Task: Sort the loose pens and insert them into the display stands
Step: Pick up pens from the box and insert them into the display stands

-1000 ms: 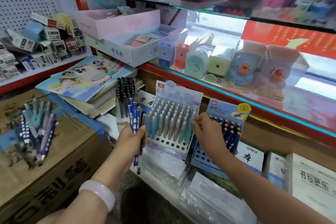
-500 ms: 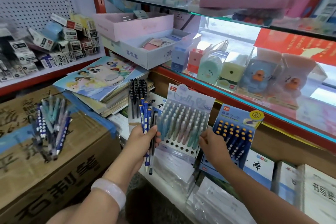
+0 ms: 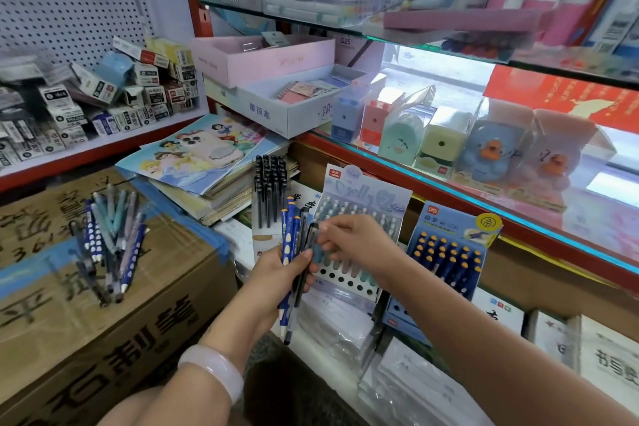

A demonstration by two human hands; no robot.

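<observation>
My left hand (image 3: pixel 275 275) grips a bundle of pens (image 3: pixel 293 245), several blue ones and two dark ones, held upright in front of the stands. My right hand (image 3: pixel 352 242) pinches the top of one dark pen in that bundle. Behind my hands stands the pale Jelly pen stand (image 3: pixel 366 194), with several empty holes along its lower front. To its right is the blue pen stand (image 3: pixel 449 252) with yellow-capped pens. A stand of black pens (image 3: pixel 269 190) is at the left. More loose pens (image 3: pixel 110 239) lie heaped on a cardboard box.
The cardboard box (image 3: pixel 86 315) fills the lower left. Picture books (image 3: pixel 200 162) with a phone on top are stacked behind it. A glass shelf (image 3: pixel 484 197) with pencil sharpeners runs above the stands. Wrapped packets (image 3: pixel 345 322) lie below the stands.
My right hand left the blue stand and moved left to the bundle in my left hand, where it now pinches a dark pen. The view has shifted closer.
</observation>
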